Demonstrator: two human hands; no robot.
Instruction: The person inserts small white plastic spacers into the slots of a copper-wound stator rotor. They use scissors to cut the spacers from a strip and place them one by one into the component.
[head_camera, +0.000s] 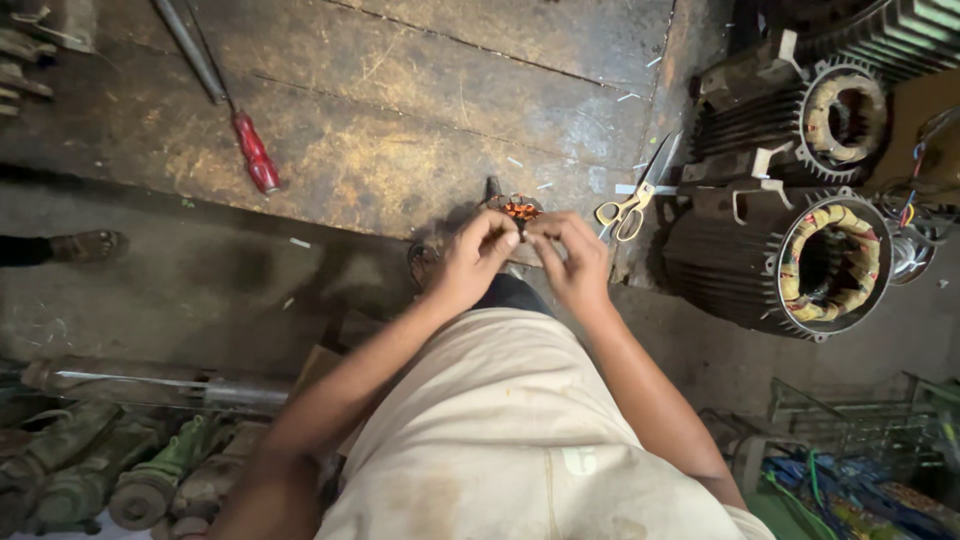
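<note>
My left hand (472, 258) and my right hand (572, 262) meet at the edge of a worn wooden bench (400, 110). Between their fingertips is a small motor part with copper windings (519, 209), pinched from both sides. Most of that part is hidden behind my fingers. Yellow-handled scissors (632, 203) lie just right of my right hand. A red-handled screwdriver (240, 125) rests on the bench, well to the left.
Two ribbed motor housings with wound stators stand at the right, one nearer (785, 262) and one behind (800, 115). Old motors and a pipe (150, 385) lie at lower left. Another person's sandalled foot (85, 244) shows at left. Coloured wires (850, 490) fill the lower right.
</note>
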